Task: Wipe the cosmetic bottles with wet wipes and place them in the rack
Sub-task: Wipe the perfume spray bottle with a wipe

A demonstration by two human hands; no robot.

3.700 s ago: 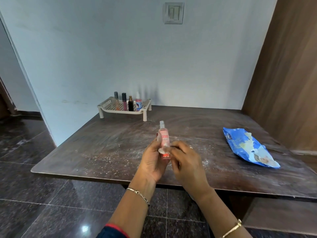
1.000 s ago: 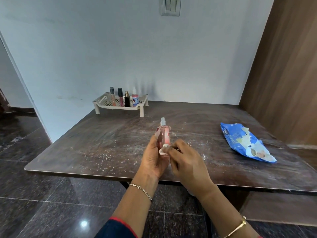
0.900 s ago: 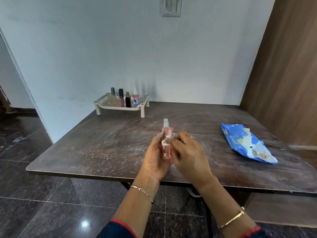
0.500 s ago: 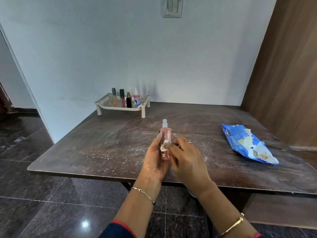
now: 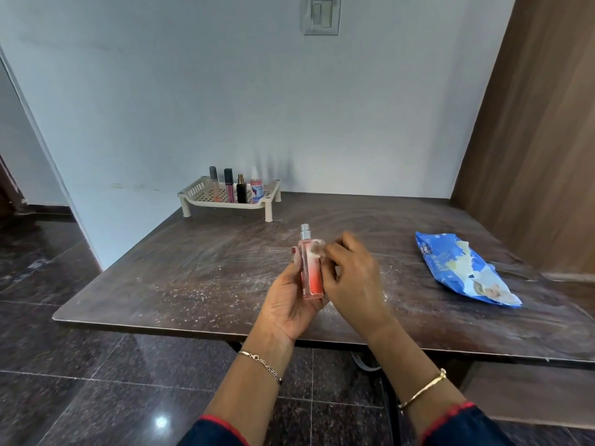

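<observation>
My left hand (image 5: 289,297) grips a pink spray bottle (image 5: 311,272) upright above the table's near side, its silver nozzle on top. My right hand (image 5: 352,278) pinches a small white wet wipe (image 5: 317,247) against the bottle's upper shoulder. The cream rack (image 5: 196,197) stands at the table's far left by the wall, with several small cosmetic bottles (image 5: 241,191) upright in it.
The dark brown table (image 5: 193,272) carries white dust and smears. A blue wet wipe pack (image 5: 460,268) lies at the right. A wooden panel (image 5: 541,123) rises on the right, and the wall is close behind. Dark tiled floor lies below and to the left.
My right hand has slid the wipe from the bottle's lower part up to its shoulder. My left hand keeps the same grip on the bottle.
</observation>
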